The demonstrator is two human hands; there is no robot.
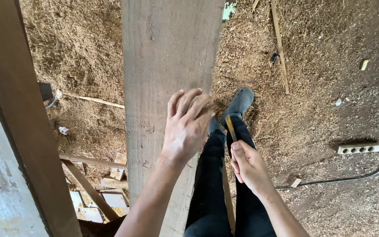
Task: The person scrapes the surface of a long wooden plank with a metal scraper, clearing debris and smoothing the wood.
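Note:
A wide grey-brown wooden plank [163, 57] runs from the top of the view down toward me. My left hand [186, 127] lies flat on its right edge, fingers spread and pointing away. My right hand [248, 166] is closed around a thin yellowish stick or ruler [230, 128] that points up along the plank's right side. Beneath my hands are my dark trousers [211, 184] and a grey shoe [240, 102] on the sawdust floor.
Sawdust [312, 109] covers the floor. A dark wooden beam [18, 109] stands at the left, with wood scraps [106, 193] at its foot. A power strip [359, 149] with a cable lies at the right. A thin wooden slat [280, 48] lies at the top right.

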